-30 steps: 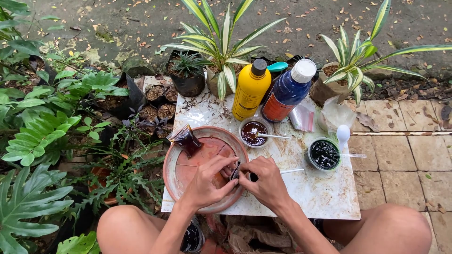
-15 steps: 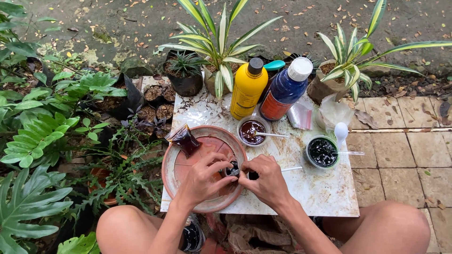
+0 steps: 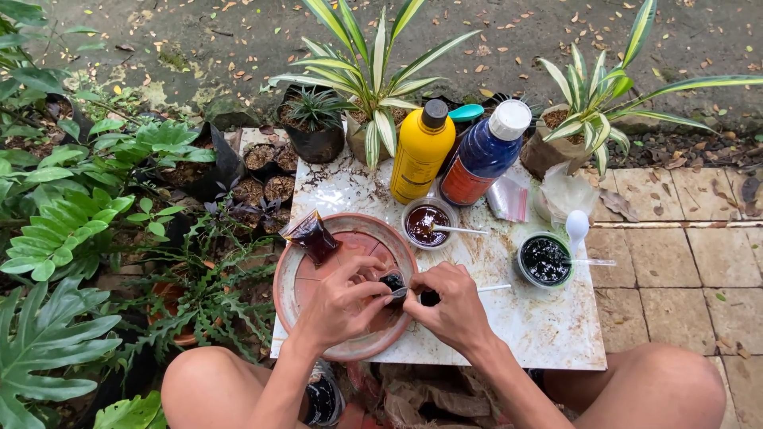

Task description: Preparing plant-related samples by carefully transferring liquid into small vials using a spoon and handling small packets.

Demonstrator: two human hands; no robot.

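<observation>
Head view — dark pouch (image 3: 393, 282), seemingly between hands (image 3: 397, 306)

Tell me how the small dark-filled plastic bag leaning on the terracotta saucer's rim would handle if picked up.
The bag looks soft and floppy; its thin clear film would probably sag around the dark filling. It seems heavy for its size, being packed full. Propped on the saucer rim, it may slump or slide if nudged.

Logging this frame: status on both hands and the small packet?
Left hand and right hand both pinch a small dark packet over the terracotta dish. Filled pouch leans on the dish rim. Nothing blocking.
</observation>
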